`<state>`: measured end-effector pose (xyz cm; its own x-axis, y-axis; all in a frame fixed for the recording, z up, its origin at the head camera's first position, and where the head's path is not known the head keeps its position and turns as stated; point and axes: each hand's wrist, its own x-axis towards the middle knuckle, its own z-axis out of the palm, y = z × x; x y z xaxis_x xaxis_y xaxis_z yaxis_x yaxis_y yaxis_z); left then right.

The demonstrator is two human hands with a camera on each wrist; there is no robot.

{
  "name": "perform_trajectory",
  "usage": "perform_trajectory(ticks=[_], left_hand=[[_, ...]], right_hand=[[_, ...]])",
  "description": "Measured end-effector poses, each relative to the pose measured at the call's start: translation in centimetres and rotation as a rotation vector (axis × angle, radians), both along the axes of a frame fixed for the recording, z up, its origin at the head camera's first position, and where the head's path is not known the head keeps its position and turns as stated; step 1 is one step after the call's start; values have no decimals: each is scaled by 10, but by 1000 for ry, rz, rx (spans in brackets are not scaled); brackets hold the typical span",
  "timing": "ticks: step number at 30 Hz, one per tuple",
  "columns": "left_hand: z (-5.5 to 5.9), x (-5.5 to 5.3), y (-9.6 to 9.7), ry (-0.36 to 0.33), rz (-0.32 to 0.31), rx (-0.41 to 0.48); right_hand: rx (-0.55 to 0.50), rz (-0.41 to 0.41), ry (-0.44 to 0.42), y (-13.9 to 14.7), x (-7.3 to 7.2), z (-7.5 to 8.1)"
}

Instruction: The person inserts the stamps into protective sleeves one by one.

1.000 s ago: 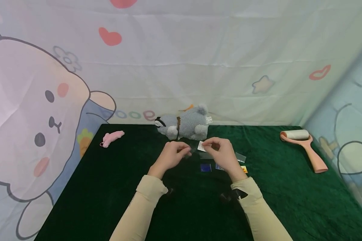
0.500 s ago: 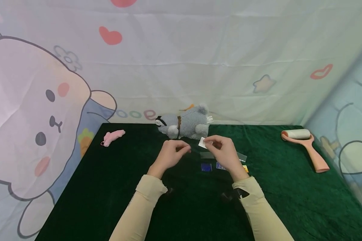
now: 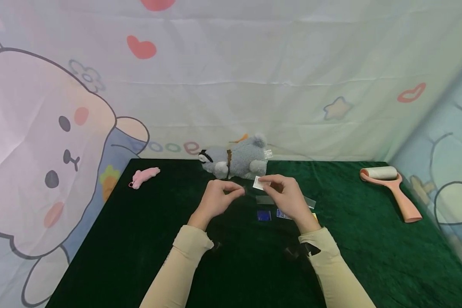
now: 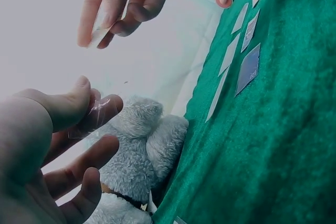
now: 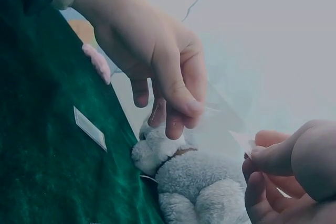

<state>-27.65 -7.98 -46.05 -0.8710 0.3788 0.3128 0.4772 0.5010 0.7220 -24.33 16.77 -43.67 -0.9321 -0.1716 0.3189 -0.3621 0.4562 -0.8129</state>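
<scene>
Above the dark green cloth, my left hand [image 3: 217,199] pinches a thin piece of clear plastic film [image 4: 90,121] between thumb and fingers. Beside it, my right hand [image 3: 286,196] pinches a small white square [image 3: 258,183] at its edge. A short gap separates the two hands. Under and around the right hand lie clear strips [image 3: 265,199], a dark blue flat square [image 3: 264,215], a blue-and-white card [image 3: 283,213] partly covered by the hand, and a yellow piece [image 3: 314,216] mostly hidden by the wrist.
Behind the hands a grey plush toy [image 3: 240,160] lies on its side against the printed backdrop. A small pink plush [image 3: 143,177] is at the far left. At the right lies a lint roller [image 3: 395,191] with an orange handle.
Both hands stay in nearly the same place. My right hand rose a little with the white square, then came back down. My left thumb has drawn in closer against the fingers.
</scene>
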Motion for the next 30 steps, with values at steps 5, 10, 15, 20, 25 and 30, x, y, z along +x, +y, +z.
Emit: perform_trajectory(ticks=[5,10,15,20,25,30], left_hand=[[1,1,1,-20,-21,9],[3,2,1,-41,-39,22],[0,0,1,-60,-47,29],[0,-1,0,-75,-69,36],[0,0,0,-83,-75,39],[1,1,0,-102,-58,46]], right_hand=[[-31,-2,15,-1,1,1],[-63,-3,16,-2,1,1],[-66,3,57,-3,1,2],[-44,-13,110,-5,2,2],[-5,-32,160,-7,3,2],[34,-40,193,-8,4,2]])
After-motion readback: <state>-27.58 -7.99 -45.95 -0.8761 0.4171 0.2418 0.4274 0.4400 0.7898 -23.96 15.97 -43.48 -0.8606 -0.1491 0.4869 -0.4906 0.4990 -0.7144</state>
